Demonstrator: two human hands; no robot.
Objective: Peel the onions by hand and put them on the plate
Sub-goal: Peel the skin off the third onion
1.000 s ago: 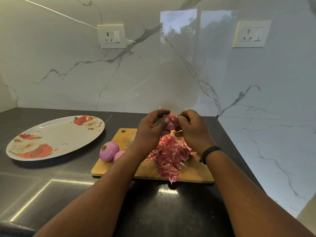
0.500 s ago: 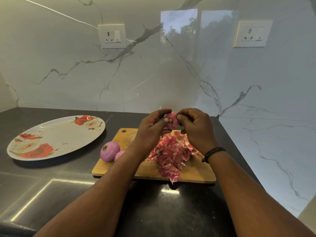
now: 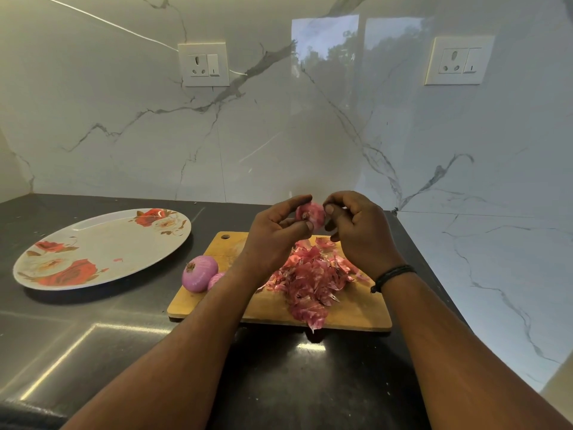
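My left hand (image 3: 276,234) holds a small pink onion (image 3: 311,214) between thumb and fingers, raised above the wooden cutting board (image 3: 356,311). My right hand (image 3: 359,234) is at the onion's right side, its curled fingertips touching the skin. A heap of pink onion peels (image 3: 310,280) lies on the board under the hands. A peeled purple onion (image 3: 199,273) sits at the board's left edge, with a second one (image 3: 215,279) partly hidden behind my left forearm. The white oval plate (image 3: 102,246) with red roses lies to the left, holding only a tiny peel scrap.
The dark counter (image 3: 93,336) runs to a marble wall behind and on the right. Two wall sockets (image 3: 204,65) (image 3: 459,60) sit high on the wall. The counter's front edge is near at the lower left.
Both hands lifted the onion slightly higher above the board. The right hand's fingers shifted from gripping over the onion to touching its right side.
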